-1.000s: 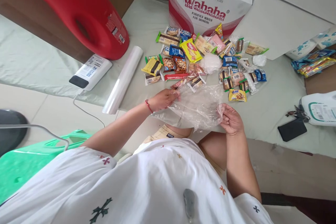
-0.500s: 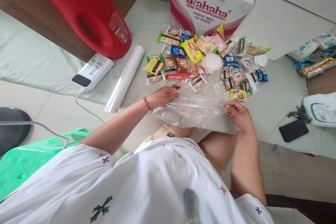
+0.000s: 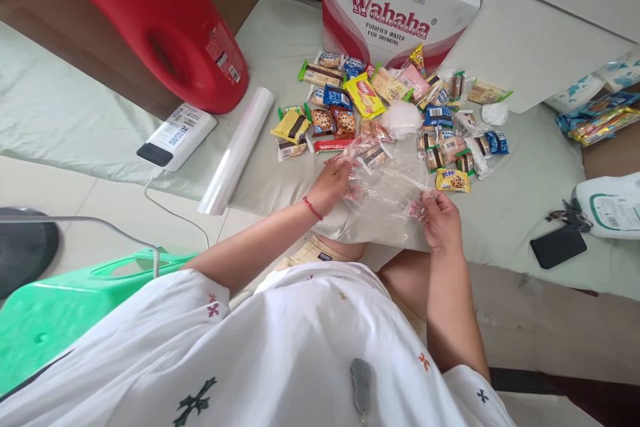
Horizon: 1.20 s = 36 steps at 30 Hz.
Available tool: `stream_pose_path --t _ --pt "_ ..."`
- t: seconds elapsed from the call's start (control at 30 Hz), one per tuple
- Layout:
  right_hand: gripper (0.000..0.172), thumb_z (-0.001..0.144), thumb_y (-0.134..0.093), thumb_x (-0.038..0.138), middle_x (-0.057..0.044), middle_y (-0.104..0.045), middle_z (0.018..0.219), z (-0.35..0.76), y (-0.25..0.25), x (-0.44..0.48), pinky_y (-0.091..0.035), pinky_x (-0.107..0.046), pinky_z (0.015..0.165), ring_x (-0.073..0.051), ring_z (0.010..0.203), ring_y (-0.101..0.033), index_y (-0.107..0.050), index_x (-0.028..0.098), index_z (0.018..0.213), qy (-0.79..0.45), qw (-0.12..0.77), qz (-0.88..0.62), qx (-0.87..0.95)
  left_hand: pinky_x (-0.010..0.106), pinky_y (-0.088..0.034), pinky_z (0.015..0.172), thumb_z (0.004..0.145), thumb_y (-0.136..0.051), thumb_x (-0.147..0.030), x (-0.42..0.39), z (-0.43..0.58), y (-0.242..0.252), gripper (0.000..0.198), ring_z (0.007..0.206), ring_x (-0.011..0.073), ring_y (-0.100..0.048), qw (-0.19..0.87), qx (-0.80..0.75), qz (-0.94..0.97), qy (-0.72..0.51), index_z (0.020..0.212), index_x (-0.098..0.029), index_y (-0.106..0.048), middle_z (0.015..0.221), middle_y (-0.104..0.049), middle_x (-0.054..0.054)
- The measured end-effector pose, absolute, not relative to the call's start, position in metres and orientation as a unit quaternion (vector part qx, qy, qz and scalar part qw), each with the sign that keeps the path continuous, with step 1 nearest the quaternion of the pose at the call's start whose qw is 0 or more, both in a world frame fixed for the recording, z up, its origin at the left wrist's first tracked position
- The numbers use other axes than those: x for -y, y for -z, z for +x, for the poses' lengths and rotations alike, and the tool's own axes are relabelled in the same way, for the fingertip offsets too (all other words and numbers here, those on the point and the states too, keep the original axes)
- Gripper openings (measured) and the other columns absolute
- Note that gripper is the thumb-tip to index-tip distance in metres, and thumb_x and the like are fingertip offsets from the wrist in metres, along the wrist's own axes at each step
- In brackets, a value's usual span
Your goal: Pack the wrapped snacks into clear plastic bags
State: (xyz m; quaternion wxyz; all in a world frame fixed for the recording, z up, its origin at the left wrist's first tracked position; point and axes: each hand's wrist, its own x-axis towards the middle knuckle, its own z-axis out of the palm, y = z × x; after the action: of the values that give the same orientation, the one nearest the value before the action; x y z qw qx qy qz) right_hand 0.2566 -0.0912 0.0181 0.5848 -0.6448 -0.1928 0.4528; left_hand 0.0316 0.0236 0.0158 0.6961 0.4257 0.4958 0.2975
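Observation:
A thin, clear plastic bag is stretched between my two hands, low over the table's near edge. My left hand grips its left side, the fingers partly behind the see-through plastic. At the opposite side, my right hand pinches the bag between thumb and fingers. Just beyond it lies a loose heap of wrapped snacks, among them a yellow packet, brown cookie packets and a red-wrapped bar. A small yellow cookie packet rests close to my right hand.
To the left are a roll of clear plastic, a white device with a cable and a red jug. A Wahaba-like printed carton stands behind the snacks. Rightward lie a black phone-like object, keys and a white bottle.
Both hands have come closer together, the left shifting right and the right slightly left. The bag between them is less spread and more gathered at the hands.

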Motion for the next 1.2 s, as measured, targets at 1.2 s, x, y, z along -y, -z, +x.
stream_pose_path --t 1.2 --pt "0.018 0.106 -0.053 0.021 -0.002 -0.065 0.08 0.174 -0.062 0.166 -0.044 -0.027 0.069 -0.015 0.073 -0.061 -0.067 0.02 0.094 -0.025 0.215 -0.624 0.751 0.025 -0.028 0.044 0.107 -0.043 -0.044 -0.043 0.038 -0.007 0.042 0.035 0.01 -0.037 0.624 -0.523 0.567 -0.128 0.081 -0.017 -0.06 0.049 -0.049 -0.002"
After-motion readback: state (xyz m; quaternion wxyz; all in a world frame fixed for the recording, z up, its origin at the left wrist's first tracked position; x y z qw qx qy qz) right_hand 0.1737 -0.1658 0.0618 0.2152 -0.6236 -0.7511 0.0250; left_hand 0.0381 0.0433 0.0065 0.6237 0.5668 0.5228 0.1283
